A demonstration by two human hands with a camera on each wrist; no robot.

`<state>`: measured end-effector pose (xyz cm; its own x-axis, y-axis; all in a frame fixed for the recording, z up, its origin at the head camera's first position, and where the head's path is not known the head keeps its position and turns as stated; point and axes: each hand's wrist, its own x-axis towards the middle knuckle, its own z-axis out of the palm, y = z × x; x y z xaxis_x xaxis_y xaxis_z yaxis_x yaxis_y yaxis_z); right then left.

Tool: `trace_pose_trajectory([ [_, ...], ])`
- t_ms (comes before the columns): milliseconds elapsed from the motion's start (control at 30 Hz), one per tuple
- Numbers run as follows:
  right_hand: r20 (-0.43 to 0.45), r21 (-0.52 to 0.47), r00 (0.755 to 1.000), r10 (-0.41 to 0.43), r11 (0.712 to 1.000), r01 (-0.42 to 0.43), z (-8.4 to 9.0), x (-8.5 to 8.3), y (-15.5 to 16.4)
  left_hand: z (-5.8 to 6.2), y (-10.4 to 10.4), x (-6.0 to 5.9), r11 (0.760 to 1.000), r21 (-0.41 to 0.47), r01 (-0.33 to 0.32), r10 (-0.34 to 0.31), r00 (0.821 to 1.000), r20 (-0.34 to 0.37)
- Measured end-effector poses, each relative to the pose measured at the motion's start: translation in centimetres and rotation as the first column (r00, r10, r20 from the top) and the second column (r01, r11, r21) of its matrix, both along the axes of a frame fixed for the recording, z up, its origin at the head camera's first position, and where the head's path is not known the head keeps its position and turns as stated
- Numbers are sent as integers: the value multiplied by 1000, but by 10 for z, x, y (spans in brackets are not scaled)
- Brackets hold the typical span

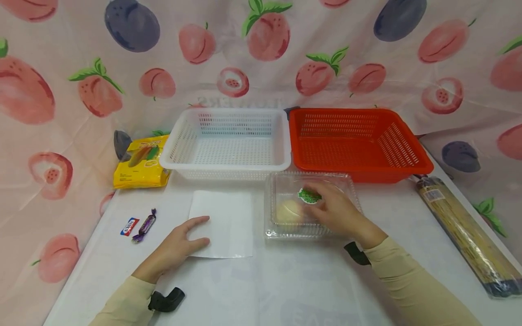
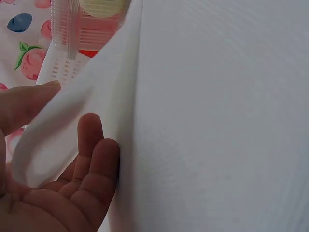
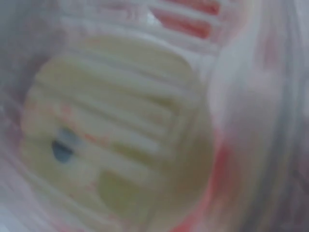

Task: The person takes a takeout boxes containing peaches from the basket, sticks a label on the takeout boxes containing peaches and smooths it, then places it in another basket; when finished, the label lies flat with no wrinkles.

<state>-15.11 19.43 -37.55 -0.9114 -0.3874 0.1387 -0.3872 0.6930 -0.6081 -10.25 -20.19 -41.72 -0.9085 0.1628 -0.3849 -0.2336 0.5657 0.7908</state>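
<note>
The left hand (image 1: pixel 179 246) lies at seven o'clock, thumb and fingers pinching the near-left edge of a white sheet (image 1: pixel 224 222). The right hand (image 1: pixel 336 210) rests with fingers spread over the lid of a clear clamshell box (image 1: pixel 281 226) at centre. A pale round item shows inside it, its long axis running nine-to-three.

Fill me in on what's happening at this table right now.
A person sits at a white table. The left hand holds the edge of a white sheet, thumb on top and fingers under the lifted edge. The right hand rests on top of a clear clamshell box with a pale round food item inside. Behind stand a white basket and a red basket, both with nothing in them. A yellow packet and two small candies lie to the left.
</note>
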Motion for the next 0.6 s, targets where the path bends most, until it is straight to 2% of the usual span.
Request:
trace_pose_trajectory([
  [200,34,-46,998,52,998,-50,-3,-1,3,-1,0,1,1000,-13,-2,2,1000,6],
  [367,57,-68,994,88,994,-85,-5,0,6,-3,-2,1,1000,-1,24,-24,1000,1],
  [600,74,-129,993,92,988,-82,-4,-3,5,0,-4,-2,998,-26,49,-49,998,-25],
])
